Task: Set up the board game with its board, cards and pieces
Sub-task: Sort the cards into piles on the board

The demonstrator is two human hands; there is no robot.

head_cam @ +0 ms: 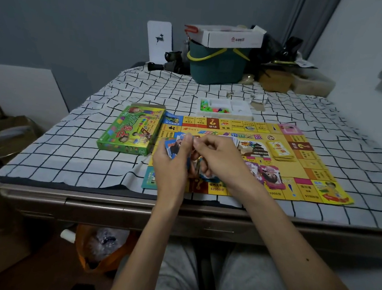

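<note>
White tray (pixel 242 107), upper centre, just behind the board (pixel 309 164): coloured pieces (pixel 213 109) in its left part, the other compartments unclear. Green game box (pixel 132 128) lies flat just left of the board. Teal basket (pixel 216 66) at the back with a white carton (pixel 233 39) on top. Board sits near the tabletop (pixel 70 153) front edge, with yellow cards (pixel 281 150) and pink cards (pixel 271 176) on it. Left hand (pixel 172 166) grips blue-backed cards (pixel 171 146) and right hand (pixel 218 158) pinches at them, over the board's left part. Wide checked cloth lies left of the box and right of the board.
</note>
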